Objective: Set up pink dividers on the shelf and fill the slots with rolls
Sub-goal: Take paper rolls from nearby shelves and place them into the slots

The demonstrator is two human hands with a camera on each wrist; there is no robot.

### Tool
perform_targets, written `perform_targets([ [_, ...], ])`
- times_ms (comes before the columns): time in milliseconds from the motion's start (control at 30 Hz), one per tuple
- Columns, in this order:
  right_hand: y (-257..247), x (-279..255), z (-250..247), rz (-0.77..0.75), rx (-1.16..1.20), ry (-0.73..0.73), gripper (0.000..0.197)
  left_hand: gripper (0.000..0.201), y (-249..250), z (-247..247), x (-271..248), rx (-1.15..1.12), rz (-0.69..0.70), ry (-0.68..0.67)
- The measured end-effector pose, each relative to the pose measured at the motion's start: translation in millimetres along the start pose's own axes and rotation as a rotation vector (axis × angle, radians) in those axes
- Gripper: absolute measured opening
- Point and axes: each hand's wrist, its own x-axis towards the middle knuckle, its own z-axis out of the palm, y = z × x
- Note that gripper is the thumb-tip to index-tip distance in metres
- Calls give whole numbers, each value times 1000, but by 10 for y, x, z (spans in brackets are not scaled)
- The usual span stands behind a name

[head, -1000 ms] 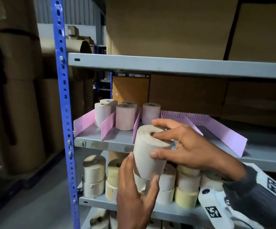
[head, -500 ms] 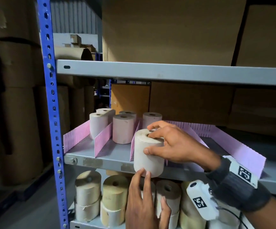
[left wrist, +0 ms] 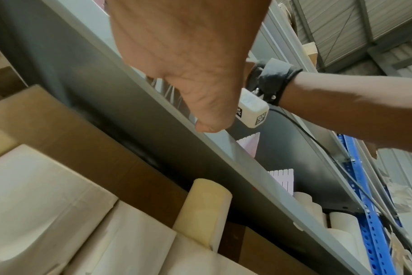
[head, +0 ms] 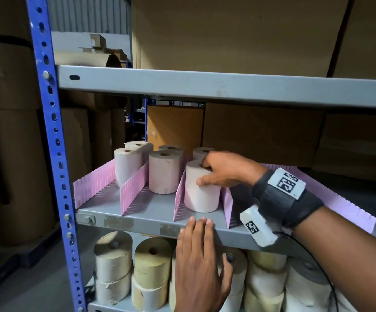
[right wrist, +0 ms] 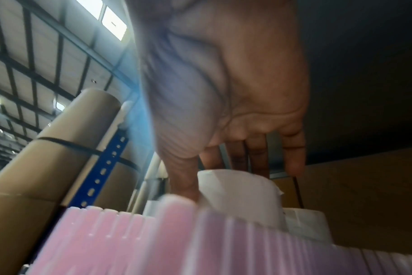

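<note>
Pink slotted dividers (head: 134, 192) stand on the grey middle shelf (head: 137, 221) and split it into slots. A white roll (head: 201, 194) stands upright in the third slot, near the front. My right hand (head: 218, 171) grips its top, fingers over the rim and thumb on the side; the right wrist view shows the roll (right wrist: 238, 189) beyond a pink divider (right wrist: 153, 241). Several other rolls (head: 164, 171) stand further back in the slots. My left hand (head: 199, 255) lies flat, fingertips on the shelf's front edge, holding nothing.
The blue slotted upright (head: 54, 154) bounds the shelf on the left. Stacked cream and white rolls (head: 152, 266) fill the lower shelf. Cardboard boxes (head: 261, 136) sit behind the dividers and on the upper shelf (head: 227, 86). Tall brown paper rolls (head: 9, 143) stand left of the rack.
The roll went from mid-air in both hands down into the third slot. My left hand let go of it and dropped to the shelf's front edge; my right hand kept its grip.
</note>
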Motion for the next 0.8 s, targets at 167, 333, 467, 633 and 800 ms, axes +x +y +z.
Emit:
perform_targets([
  [167, 120, 273, 12, 14, -40, -79, 51, 73, -78, 46, -42, 22, 36, 12],
  [333, 271, 370, 97, 14, 159, -44, 56, 77, -99, 25, -51, 34, 47, 9],
  [467, 334, 453, 122, -35, 134, 28, 46, 76, -53, 6, -55, 33, 27, -14],
  [633, 383, 512, 140, -2, 96, 53, 16, 79, -55, -10, -61, 33, 38, -31],
  [800, 392, 543, 136, 24, 78, 43, 37, 80, -77, -14, -63, 27, 58, -37],
])
